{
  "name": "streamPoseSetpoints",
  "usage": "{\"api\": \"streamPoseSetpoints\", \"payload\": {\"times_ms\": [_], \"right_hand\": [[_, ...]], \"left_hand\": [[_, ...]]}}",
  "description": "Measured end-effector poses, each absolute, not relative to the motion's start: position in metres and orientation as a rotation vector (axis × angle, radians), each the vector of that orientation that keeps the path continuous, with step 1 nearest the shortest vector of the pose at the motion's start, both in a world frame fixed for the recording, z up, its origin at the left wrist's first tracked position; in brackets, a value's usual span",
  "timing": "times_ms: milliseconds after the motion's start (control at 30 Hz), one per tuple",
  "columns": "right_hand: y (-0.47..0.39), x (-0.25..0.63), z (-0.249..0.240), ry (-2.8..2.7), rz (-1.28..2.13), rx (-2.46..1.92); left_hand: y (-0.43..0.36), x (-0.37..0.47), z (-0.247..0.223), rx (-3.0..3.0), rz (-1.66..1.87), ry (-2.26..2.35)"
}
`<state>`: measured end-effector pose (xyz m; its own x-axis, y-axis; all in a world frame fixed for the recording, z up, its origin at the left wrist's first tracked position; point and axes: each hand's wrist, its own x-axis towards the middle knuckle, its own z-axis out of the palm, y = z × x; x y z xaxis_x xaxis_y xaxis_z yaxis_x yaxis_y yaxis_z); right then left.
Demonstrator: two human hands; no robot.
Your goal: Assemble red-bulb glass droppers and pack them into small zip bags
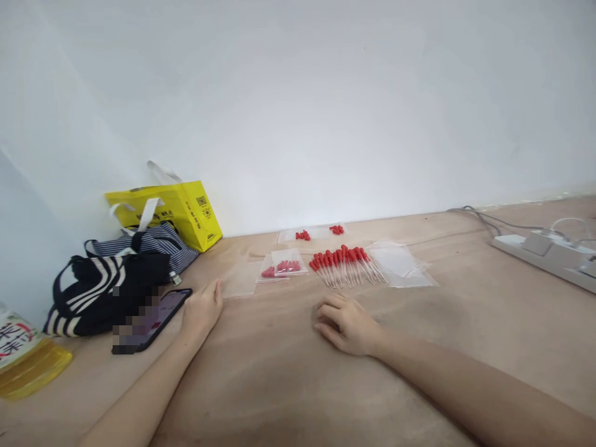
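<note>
My left hand (203, 310) rests on the table beside the phone (161, 320); it appears to hold nothing, with its fingers partly hidden. On the tabletop lies my right hand (345, 324), fingers loosely bent and a gap between thumb and fingers, with nothing in it. Just beyond it is a row of droppers (342, 264) with red bulbs and clear stems, their tips toward me. Small clear bags holding red bulbs (288, 266) lie left of the row. Behind are two small clusters of red bulbs (303, 235) on clear plastic.
Clear plastic bags (400, 264) lie right of the droppers. At the left stand a yellow bag (186, 211), a striped pouch (174, 245), a black bag (102, 288) and a bottle of yellow liquid (35, 366). A white power strip (544, 257) with cables sits far right. The wall borders the table's back.
</note>
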<state>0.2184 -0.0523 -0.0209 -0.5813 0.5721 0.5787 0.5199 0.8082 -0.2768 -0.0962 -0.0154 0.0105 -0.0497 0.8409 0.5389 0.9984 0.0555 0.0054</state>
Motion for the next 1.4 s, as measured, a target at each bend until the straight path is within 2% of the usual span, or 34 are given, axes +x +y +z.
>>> {"api": "streamPoseSetpoints", "payload": {"times_ms": [100, 233, 400, 533, 633, 833, 1000, 1200, 1400], "right_hand": [[-0.05, 0.22, -0.021, -2.038, 0.046, -0.881], [-0.046, 0.234, -0.019, -1.817, -0.003, -0.896], [-0.052, 0.251, -0.014, -2.11, 0.09, -0.843], [-0.057, 0.25, -0.014, -2.379, 0.214, -0.786], [-0.057, 0.247, -0.016, -2.458, 0.327, -0.81], [-0.054, 0.247, -0.018, -2.48, 0.416, -0.862], [-0.054, 0.246, -0.019, -2.46, 0.42, -0.867], [-0.053, 0.245, -0.016, -2.506, 0.452, -0.895], [-0.053, 0.244, -0.014, -2.509, 0.451, -0.93]], "left_hand": [[-0.027, -0.08, 0.009, -2.125, -0.813, -1.622], [-0.044, -0.035, -0.002, -2.791, -0.79, -1.25], [-0.056, 0.02, -0.005, -3.17, -0.714, -1.001], [-0.06, 0.034, 0.0, -3.29, -0.673, -0.938], [-0.057, 0.027, 0.001, -3.195, -0.996, -1.211], [-0.046, 0.022, -0.002, -2.761, -1.86, -2.4], [-0.049, 0.033, 0.002, -2.522, -2.307, -2.791], [-0.054, 0.041, 0.003, -2.382, -2.412, -2.914], [-0.057, 0.043, 0.001, -2.75, -1.959, -2.906]]}}
